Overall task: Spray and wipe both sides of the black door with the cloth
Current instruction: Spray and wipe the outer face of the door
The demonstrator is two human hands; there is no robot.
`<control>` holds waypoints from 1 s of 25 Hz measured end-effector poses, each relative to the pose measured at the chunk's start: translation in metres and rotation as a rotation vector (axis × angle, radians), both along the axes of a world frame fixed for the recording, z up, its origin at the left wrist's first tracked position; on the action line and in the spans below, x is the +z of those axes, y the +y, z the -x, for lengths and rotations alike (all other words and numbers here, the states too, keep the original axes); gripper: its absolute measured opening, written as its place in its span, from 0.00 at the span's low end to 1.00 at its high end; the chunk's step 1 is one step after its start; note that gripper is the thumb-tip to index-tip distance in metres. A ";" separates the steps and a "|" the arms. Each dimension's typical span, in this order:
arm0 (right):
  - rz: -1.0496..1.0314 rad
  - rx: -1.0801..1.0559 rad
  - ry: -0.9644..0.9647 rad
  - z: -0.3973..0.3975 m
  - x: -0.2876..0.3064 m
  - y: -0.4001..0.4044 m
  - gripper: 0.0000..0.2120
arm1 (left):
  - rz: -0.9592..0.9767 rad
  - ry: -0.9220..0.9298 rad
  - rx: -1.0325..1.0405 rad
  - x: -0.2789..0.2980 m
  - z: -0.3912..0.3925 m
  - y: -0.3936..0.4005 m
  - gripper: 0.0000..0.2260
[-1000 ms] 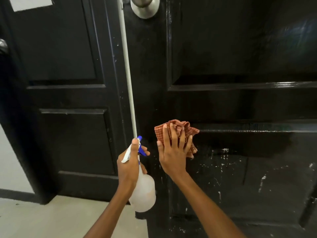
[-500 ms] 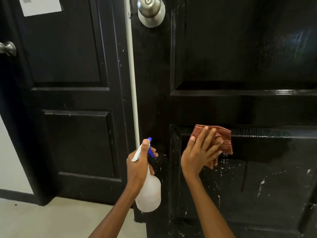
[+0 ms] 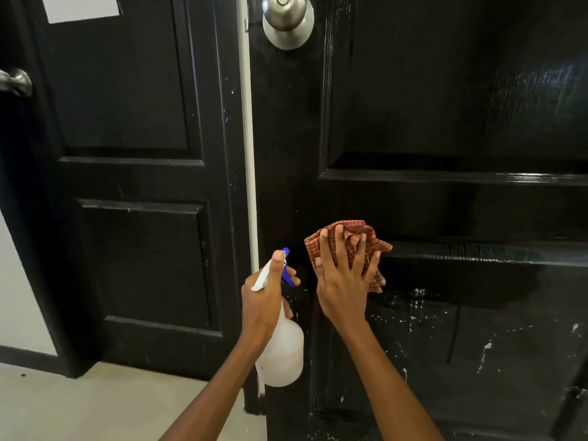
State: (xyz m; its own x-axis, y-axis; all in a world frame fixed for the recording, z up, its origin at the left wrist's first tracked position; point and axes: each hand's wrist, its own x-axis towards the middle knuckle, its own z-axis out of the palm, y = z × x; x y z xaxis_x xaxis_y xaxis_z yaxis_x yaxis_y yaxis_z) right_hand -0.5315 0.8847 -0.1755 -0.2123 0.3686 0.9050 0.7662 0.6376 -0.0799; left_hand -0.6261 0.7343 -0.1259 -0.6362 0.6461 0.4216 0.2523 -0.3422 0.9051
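Observation:
The glossy black door (image 3: 445,106) fills the right side of the view, with a silver knob (image 3: 288,19) at the top. My right hand (image 3: 342,278) presses a crumpled red checked cloth (image 3: 350,246) flat against the door at the upper left corner of its lower panel, fingers spread. My left hand (image 3: 265,300) grips a white spray bottle (image 3: 281,348) with a blue nozzle, held upright just left of the cloth, by the door's edge. White specks and streaks dot the lower panel (image 3: 445,329).
A second black door (image 3: 133,154) stands to the left with a paper sheet (image 3: 81,6) at its top and a handle (image 3: 16,82) at the far left. A white strip (image 3: 248,154) runs between the doors. Pale floor (image 3: 95,405) lies below.
My right hand swept the cloth right along the panel's top edge, then back left toward the door's edge. The bottle hand stayed about where it was.

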 end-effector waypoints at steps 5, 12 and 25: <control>-0.131 0.036 -0.175 -0.031 -0.015 0.019 0.33 | 0.017 -0.004 -0.043 0.000 -0.004 0.011 0.25; 0.065 -0.036 0.069 -0.051 -0.041 0.018 0.31 | 0.044 0.037 -0.090 0.008 -0.008 0.012 0.27; 0.041 0.022 0.000 -0.032 -0.033 0.011 0.28 | 0.057 -0.068 -0.078 0.001 -0.005 0.003 0.27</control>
State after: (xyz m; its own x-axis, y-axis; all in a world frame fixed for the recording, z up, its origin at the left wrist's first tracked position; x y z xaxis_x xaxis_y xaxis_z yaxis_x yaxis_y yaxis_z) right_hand -0.4994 0.8960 -0.2084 -0.2208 0.4001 0.8895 0.7518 0.6508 -0.1061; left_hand -0.6212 0.7370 -0.1252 -0.6093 0.7164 0.3399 0.1639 -0.3056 0.9380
